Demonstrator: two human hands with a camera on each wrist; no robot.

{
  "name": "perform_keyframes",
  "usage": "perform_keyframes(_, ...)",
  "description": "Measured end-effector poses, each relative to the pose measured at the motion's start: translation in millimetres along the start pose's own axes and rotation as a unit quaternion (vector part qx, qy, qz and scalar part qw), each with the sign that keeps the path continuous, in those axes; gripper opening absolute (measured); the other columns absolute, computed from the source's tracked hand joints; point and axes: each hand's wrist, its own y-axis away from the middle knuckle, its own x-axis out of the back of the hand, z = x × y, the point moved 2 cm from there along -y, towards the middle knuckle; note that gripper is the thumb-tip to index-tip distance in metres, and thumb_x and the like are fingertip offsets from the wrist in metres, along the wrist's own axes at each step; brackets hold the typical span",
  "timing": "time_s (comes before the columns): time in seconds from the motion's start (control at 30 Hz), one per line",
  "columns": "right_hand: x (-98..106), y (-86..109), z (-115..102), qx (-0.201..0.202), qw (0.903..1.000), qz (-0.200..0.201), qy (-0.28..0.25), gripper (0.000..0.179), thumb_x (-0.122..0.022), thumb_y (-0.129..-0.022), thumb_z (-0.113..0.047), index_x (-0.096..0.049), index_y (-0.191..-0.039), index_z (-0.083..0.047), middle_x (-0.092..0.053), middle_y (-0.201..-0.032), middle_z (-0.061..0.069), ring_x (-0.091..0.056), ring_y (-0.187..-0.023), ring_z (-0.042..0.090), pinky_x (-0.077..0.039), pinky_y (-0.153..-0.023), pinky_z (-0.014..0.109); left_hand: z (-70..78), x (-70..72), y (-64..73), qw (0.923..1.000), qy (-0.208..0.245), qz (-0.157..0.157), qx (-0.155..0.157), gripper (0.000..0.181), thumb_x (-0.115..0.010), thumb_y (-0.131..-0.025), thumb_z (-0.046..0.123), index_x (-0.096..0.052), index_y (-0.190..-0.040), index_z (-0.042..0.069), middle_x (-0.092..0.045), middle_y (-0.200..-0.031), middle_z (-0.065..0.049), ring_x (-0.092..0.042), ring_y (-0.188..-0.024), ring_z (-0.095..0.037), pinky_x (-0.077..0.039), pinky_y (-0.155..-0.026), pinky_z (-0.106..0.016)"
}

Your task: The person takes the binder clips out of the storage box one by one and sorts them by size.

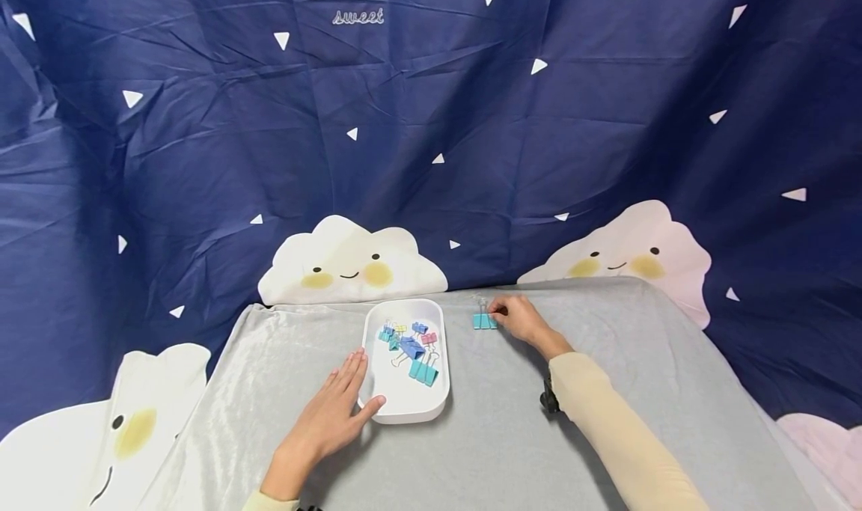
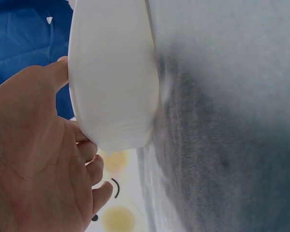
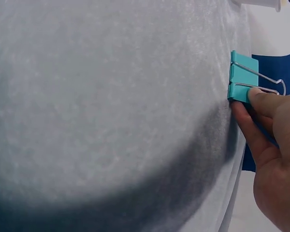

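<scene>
A teal binder clip (image 1: 484, 322) stands on the grey cloth right of the white tray (image 1: 411, 416), its wire handles pointing away from me. My right hand (image 1: 520, 319) pinches the clip by its right end; the right wrist view shows the thumb on the teal face (image 3: 245, 72) and fingers behind it. With fingers fairly straight, my left hand (image 1: 331, 410) rests against the tray's left rim, thumb over the front corner. In the left wrist view, the hand (image 2: 43, 145) touches the tray's outer wall (image 2: 113, 72).
Inside the tray lie several binder clips: a large teal one (image 1: 423, 372), a large blue one (image 1: 411, 347), a pink one (image 1: 429, 338), a yellow one (image 1: 400, 328) and smaller blue and teal ones. Grey cloth (image 1: 498, 451) covers the table; a dark blue curtain (image 1: 431, 84) hangs behind.
</scene>
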Motion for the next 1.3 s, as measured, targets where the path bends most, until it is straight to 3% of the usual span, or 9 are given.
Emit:
perform_keyframes(0.2, -1.4, 1.4, 2.9, -0.001, 1.0, -0.005, 0.008, 0.018, -0.071, -0.1, -0.002, -0.078, -0.117, -0.001, -0.078, -0.118, 0.016, -0.073, -0.111, 0.034, -0.061, -0.096, 0.048, -0.4, -0.5, -0.3, 1.0, -0.001, 0.002, -0.002, 0.086, -0.051, -0.108, 0.059, -0.029, -0.167, 0.0, -0.024, -0.177, -0.012, -0.025, -0.164, -0.035, -0.024, -0.134, -0.055)
perform_keyframes(0.73, 8.1, 1.0, 0.9, -0.002, 1.0, 0.003, 0.002, 0.016, -0.07, -0.101, -0.003, -0.078, -0.115, -0.002, -0.078, -0.111, 0.014, -0.074, -0.104, 0.031, -0.062, -0.092, 0.046, -0.1, -0.1, -0.2, 1.0, -0.001, 0.0, -0.002, 0.087, -0.049, -0.108, 0.061, -0.029, -0.167, 0.001, -0.023, -0.178, -0.012, -0.024, -0.165, -0.034, -0.024, -0.134, -0.055)
perform_keyframes(1.0, 20.8, -4.2, -14.9, 0.064, 0.9971, 0.039, 0.013, 0.004, -0.077, -0.097, -0.004, -0.077, -0.101, -0.004, -0.077, -0.094, 0.006, -0.072, -0.087, 0.019, -0.061, -0.08, 0.038, 0.1, 0.1, 0.6, 1.0, 0.002, 0.004, -0.002, 0.087, -0.05, -0.108, 0.06, -0.03, -0.167, 0.0, -0.023, -0.177, -0.012, -0.024, -0.165, -0.033, -0.024, -0.134, -0.055)
perform_keyframes(1.3, 36.3, -9.1, -56.7, 0.111, 0.9935, 0.027, 0.001, 0.002, -0.078, -0.096, -0.009, -0.078, -0.096, -0.007, -0.076, -0.088, -0.001, -0.067, -0.08, 0.01, -0.058, -0.076, 0.03, 0.4, -0.6, 0.3, 1.0, 0.005, 0.0, 0.0, 0.087, -0.05, -0.107, 0.061, -0.03, -0.167, 0.001, -0.023, -0.178, -0.011, -0.025, -0.165, -0.033, -0.024, -0.135, -0.055)
